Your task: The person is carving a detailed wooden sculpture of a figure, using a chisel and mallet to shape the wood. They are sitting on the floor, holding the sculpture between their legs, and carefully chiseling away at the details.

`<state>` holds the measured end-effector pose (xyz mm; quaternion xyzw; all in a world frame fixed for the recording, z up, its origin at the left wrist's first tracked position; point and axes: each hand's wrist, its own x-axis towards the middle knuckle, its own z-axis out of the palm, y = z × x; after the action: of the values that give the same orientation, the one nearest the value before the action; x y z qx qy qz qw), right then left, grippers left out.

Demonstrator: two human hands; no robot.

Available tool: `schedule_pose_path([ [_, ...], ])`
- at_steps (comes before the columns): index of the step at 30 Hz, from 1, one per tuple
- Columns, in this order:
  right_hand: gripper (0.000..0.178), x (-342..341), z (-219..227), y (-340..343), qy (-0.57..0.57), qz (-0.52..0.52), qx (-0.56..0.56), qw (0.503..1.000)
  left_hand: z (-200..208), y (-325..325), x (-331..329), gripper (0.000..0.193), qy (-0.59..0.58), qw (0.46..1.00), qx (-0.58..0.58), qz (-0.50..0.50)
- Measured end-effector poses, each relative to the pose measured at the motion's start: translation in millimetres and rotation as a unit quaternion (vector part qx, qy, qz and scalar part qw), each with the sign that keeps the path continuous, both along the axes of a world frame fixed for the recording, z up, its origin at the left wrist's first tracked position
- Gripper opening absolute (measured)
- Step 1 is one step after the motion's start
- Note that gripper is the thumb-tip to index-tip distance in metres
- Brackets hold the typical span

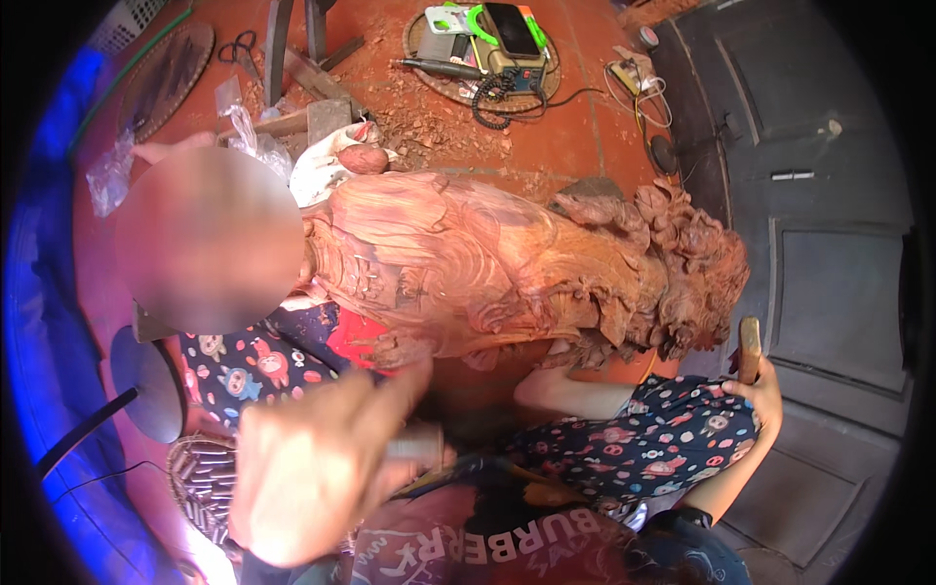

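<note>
**Reddish-brown wooden carving [497,258] well shaped, its left end hidden from us**

Our left hand [312,463] is blurred in the near middle, fingers aimed toward the carving; a greyish cylindrical object [414,447] shows at its fingers, but we cannot tell whether they pinch it. Our right hand [763,398], at the near right, is wrapped around a pale brown wooden bar [749,349], which stands up from the fist.

The carving lies on its side from left to right, just beyond our dark, cartoon-printed shorts [624,439]. We judge the shaping far along: flowing folds cover the middle, and the right end is densely cut into knobbly relief. The wood looks bare, with no coating we can make out, so surface work may be left. A blurred patch covers the left end, so we cannot judge it.

At the near left sits a round woven basket [175,453] of slim metal tools [205,483]. Beyond the carving, brown wood chips [448,146] litter the red tiled floor [380,19]; farther off, a round woven tray [414,34] carries a black pen-shaped power tool [439,68] and a dark-screened phone [514,29].
</note>
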<state>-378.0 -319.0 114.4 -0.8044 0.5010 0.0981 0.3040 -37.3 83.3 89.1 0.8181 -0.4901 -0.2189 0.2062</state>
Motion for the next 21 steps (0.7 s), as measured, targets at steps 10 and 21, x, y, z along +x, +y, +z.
schedule_pose_path([
  [10,0.048,-3,0,0,0.042,-0.051,-0.014,0.998,-149,3,-110,0.027,0.270,0.955,-0.004,-0.123],
  [21,0.049,23,0,12,0.020,-0.122,0.039,0.992,-208,-3,-137,0.015,0.188,0.975,0.062,-0.100],
])
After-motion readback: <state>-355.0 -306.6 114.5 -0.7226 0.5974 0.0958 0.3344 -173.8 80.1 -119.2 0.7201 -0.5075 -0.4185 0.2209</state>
